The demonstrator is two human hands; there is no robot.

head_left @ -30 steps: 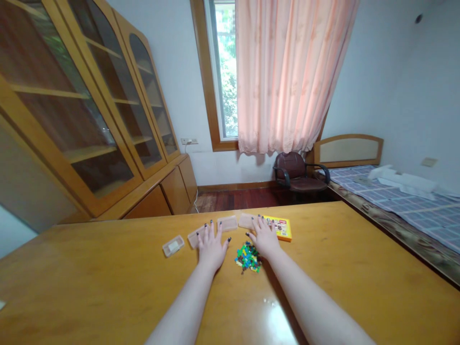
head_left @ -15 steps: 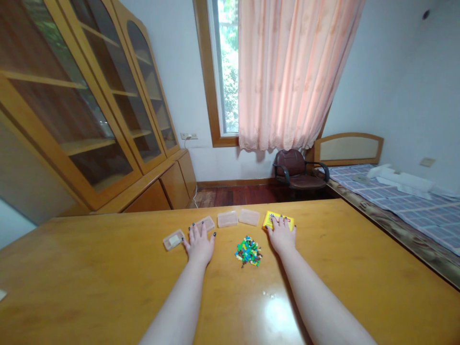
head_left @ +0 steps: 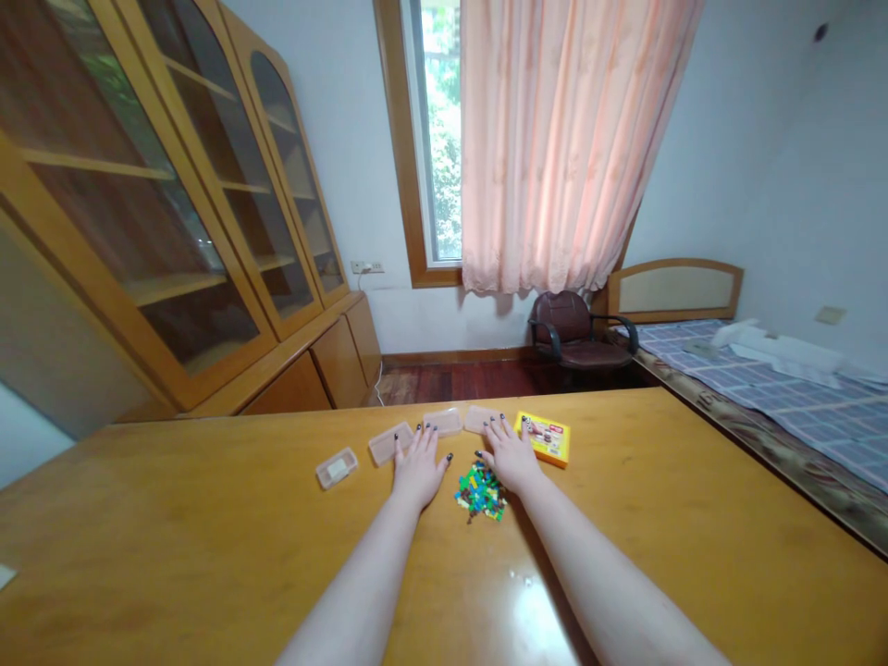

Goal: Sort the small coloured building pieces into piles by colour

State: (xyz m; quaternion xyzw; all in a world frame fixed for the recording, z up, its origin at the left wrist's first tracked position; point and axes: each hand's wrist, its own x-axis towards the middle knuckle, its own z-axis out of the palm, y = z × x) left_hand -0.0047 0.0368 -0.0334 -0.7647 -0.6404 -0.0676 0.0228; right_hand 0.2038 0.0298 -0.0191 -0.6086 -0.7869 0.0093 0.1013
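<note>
My left hand (head_left: 418, 467) is spread open, its fingertips over the near edges of two clear plastic boxes, one tilted to the left (head_left: 389, 445) and one in the middle (head_left: 442, 422). With fingers apart, my right hand (head_left: 511, 457) reaches over another clear box (head_left: 478, 419); one fingertip overlaps the corner of a yellow printed box (head_left: 548, 438). Between the hands lies a pile of small building bricks (head_left: 480, 492) in green, blue, yellow, white and brown, partly covered by my right hand. Farther left is a small clear box (head_left: 337, 469) with a white piece inside.
Everything rests on a wooden table (head_left: 208, 536). A few tiny clear bits (head_left: 522, 579) lie near its front. Beyond the table stand a glass-door cabinet (head_left: 228, 203), a brown armchair (head_left: 575, 331) and a bed (head_left: 770, 370).
My left hand has moved right, from the leftmost boxes toward the middle one. My right hand has slid left off the yellow box to the clear box beside it.
</note>
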